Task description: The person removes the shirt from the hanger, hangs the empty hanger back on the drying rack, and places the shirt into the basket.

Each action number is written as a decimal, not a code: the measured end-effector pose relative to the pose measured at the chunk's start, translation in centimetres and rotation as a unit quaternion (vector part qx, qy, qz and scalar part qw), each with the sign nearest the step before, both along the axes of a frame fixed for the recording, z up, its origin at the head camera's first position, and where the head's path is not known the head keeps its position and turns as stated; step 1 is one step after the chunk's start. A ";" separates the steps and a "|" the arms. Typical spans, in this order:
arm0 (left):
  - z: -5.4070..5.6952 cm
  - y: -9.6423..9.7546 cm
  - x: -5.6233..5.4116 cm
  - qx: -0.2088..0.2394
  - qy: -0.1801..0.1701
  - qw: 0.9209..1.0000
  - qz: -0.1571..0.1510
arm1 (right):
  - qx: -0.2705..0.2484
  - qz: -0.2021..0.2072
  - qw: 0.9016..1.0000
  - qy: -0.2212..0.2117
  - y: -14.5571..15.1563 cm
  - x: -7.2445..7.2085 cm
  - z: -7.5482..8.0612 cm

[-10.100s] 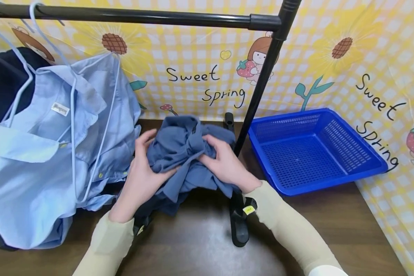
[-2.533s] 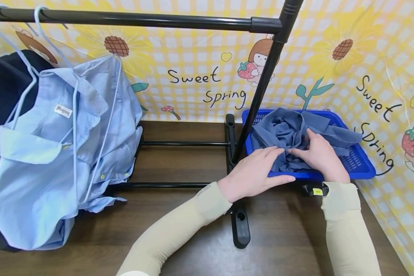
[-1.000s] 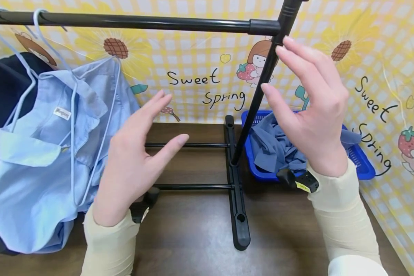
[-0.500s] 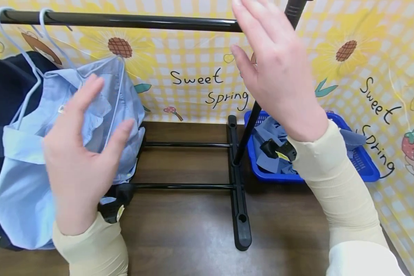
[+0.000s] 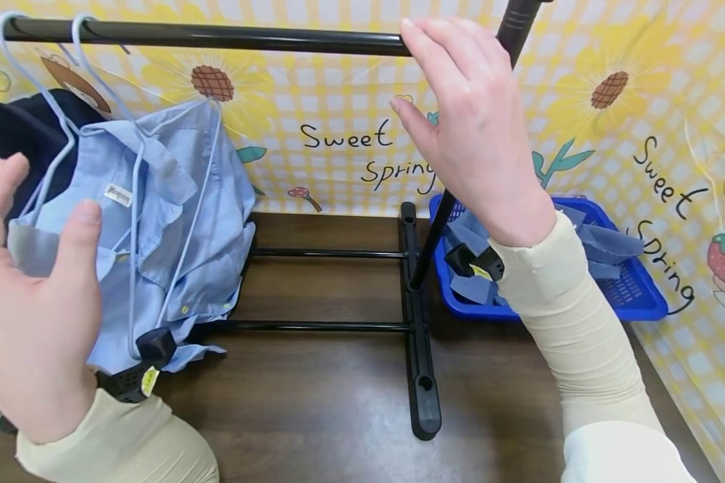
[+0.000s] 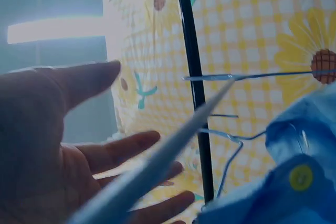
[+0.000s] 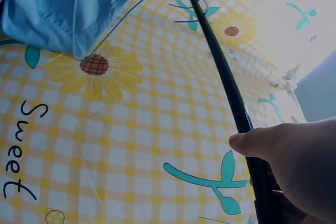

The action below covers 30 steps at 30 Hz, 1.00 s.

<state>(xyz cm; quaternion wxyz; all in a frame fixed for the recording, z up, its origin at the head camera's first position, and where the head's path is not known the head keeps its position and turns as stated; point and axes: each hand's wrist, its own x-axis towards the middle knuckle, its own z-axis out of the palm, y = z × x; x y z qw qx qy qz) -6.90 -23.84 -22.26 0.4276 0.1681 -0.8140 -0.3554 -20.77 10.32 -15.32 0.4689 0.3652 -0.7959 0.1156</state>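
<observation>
My left hand (image 5: 33,322) is at the far left, thumb and fingers spread and holding nothing. It is in front of the hanging light blue shirt (image 5: 199,221) and a dark garment (image 5: 42,111). In the left wrist view a blurred hanger arm (image 6: 152,163) crosses in front of the fingers. My right hand (image 5: 477,134) is at the right end of the rack's black rail (image 5: 248,35), fingers over it. In the right wrist view the thumb (image 7: 262,140) lies across one side of the rail, with fingers partly hidden beyond it.
Pale blue hangers (image 5: 135,235) hook over the rail at left. At right, behind the rack's upright (image 5: 435,241), stands a blue basket (image 5: 640,305) with a grey-blue garment (image 5: 610,248) inside. The rack's foot (image 5: 423,396) and lower bars (image 5: 326,327) cross the brown tabletop (image 5: 314,409).
The grey-blue garment went from both hands into the basket, and both hands let go. The left hand then moved left to the hanging clothes; the right hand rose to the rail.
</observation>
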 end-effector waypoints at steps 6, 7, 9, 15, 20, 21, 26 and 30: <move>-0.7 -1.6 -0.7 0.093 -0.071 0.991 0.071 | -0.002 0.009 1.000 -0.004 -0.1 0.0 0.0; -0.9 -1.9 -0.7 0.105 -0.074 0.989 0.078 | -0.002 0.010 1.000 -0.005 -0.1 0.0 -0.1; -1.2 -2.6 -0.8 0.140 -0.065 0.985 0.079 | 0.000 0.011 1.000 -0.005 -0.1 0.0 -0.1; -1.9 -4.2 -0.9 0.206 -0.086 0.968 0.110 | 0.003 0.008 1.000 0.002 -0.1 -0.1 -0.1; -2.1 -4.8 -1.1 0.220 -0.087 0.962 0.135 | 0.002 0.005 1.000 -0.001 0.0 -0.1 -0.1; -2.0 -4.8 -1.2 0.225 -0.084 0.961 0.135 | 0.002 0.004 1.000 -0.001 0.0 -0.1 -0.1; -1.5 -4.9 -1.2 0.224 -0.089 0.962 0.131 | -0.001 0.001 1.000 0.002 0.1 0.0 0.0; -1.1 -5.1 -1.2 0.219 -0.105 0.960 0.136 | -0.004 -0.001 1.000 0.002 0.2 0.0 0.0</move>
